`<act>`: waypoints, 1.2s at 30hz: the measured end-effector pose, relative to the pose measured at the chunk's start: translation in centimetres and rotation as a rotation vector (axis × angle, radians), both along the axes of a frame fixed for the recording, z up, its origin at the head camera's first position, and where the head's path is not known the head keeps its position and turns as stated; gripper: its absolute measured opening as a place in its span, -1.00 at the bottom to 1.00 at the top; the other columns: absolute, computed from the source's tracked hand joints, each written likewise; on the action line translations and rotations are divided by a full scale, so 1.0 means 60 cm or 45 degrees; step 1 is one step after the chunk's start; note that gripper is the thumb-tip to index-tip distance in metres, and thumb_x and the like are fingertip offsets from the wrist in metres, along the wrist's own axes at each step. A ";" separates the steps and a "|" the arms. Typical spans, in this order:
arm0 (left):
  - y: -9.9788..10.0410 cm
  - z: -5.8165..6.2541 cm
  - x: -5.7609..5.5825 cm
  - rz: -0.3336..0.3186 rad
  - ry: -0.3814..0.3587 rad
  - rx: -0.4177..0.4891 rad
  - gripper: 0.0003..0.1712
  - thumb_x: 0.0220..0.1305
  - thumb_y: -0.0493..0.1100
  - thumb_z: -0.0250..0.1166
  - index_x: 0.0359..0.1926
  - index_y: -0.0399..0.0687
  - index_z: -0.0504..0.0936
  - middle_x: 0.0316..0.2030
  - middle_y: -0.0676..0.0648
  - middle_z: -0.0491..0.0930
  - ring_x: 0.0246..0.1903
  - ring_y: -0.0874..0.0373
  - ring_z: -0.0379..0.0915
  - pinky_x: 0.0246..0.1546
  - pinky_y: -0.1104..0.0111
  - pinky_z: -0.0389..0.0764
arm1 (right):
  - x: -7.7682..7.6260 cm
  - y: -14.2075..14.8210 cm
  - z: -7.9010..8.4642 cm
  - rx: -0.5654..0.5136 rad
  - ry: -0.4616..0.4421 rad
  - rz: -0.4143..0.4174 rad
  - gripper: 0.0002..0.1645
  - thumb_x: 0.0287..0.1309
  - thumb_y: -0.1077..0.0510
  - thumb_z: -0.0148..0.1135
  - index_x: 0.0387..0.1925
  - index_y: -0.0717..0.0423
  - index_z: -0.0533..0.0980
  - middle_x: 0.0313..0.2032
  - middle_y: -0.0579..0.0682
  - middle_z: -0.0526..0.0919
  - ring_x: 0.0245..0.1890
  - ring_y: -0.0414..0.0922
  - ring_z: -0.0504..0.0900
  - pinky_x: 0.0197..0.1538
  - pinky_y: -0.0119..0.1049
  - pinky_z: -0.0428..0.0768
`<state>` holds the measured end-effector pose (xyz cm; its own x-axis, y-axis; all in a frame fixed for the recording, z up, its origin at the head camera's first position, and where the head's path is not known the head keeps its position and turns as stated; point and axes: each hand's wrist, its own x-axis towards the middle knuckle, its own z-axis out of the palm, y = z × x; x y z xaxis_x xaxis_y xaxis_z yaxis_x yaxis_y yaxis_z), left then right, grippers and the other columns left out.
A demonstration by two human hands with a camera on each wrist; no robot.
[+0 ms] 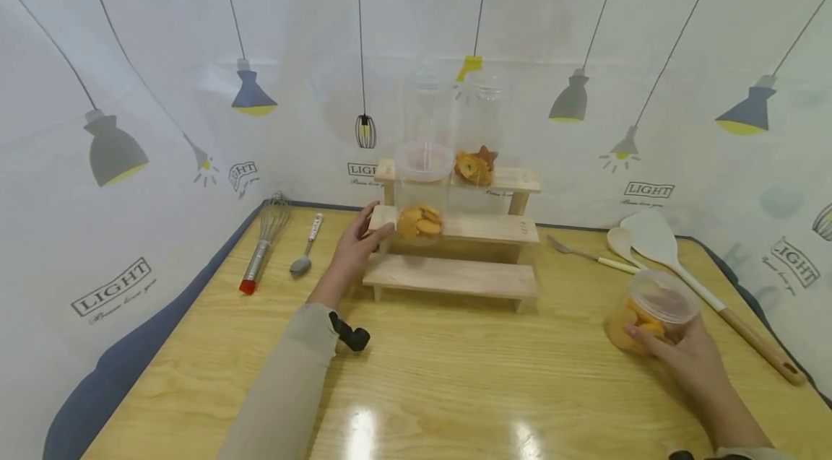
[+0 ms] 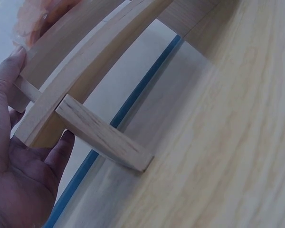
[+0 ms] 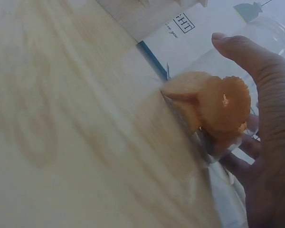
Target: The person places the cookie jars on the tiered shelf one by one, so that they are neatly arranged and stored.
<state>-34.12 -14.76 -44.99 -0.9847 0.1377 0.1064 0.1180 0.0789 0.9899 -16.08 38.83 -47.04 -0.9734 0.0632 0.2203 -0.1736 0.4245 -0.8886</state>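
Observation:
My left hand (image 1: 356, 247) grips the left end of a three-step wooden shelf (image 1: 448, 278) at its middle step. The left wrist view shows the thumb at the step's edge and fingers curled beneath the wood (image 2: 61, 90). Off to the right, my right hand (image 1: 690, 353) holds a clear lidded jar (image 1: 664, 295) around its side. Orange, ridged, chip-like pieces (image 3: 223, 102) lie in the bottom of this jar. A similar jar (image 1: 424, 164) with orange pieces (image 1: 419, 222) stands on the middle step, near my left fingers.
Two tall clear jars stand on the top step; the right one (image 1: 487, 110) holds brown baked pieces (image 1: 476, 165). A whisk (image 1: 263, 247) and a spoon (image 1: 307, 250) lie left. On the right are a fork (image 1: 591, 255), a wooden spoon (image 1: 624, 243) and a white spatula (image 1: 653, 236).

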 end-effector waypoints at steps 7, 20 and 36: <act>-0.007 0.000 0.000 -0.024 -0.034 0.000 -0.04 0.28 0.26 0.35 0.58 0.42 0.07 0.57 -0.01 -0.06 0.41 -0.02 0.23 0.22 0.03 0.46 | -0.007 0.001 0.001 0.218 -0.009 -0.223 0.01 0.22 0.06 0.44 0.53 -0.30 0.06 0.34 -0.06 0.32 0.33 -0.36 0.29 0.08 -0.77 0.27; -0.005 -0.001 0.000 0.011 0.015 -0.013 -0.05 0.23 0.31 0.37 0.55 0.41 0.15 0.56 -0.08 0.02 0.37 -0.05 0.30 0.14 0.05 0.51 | -0.093 -0.052 -0.003 -0.022 0.218 -0.332 -0.08 0.04 0.25 0.55 0.40 -0.05 0.32 0.19 -0.21 0.48 0.12 -0.39 0.46 0.04 -0.65 0.39; -0.005 0.001 0.005 -0.006 0.011 -0.009 -0.09 0.26 0.28 0.36 0.54 0.44 0.15 0.56 -0.11 0.03 0.35 -0.03 0.33 0.09 0.11 0.54 | -0.161 -0.128 0.078 -0.293 0.434 -0.207 -0.07 -0.02 0.43 0.52 0.39 0.01 0.37 0.17 -0.12 0.54 0.19 -0.25 0.51 0.15 -0.54 0.46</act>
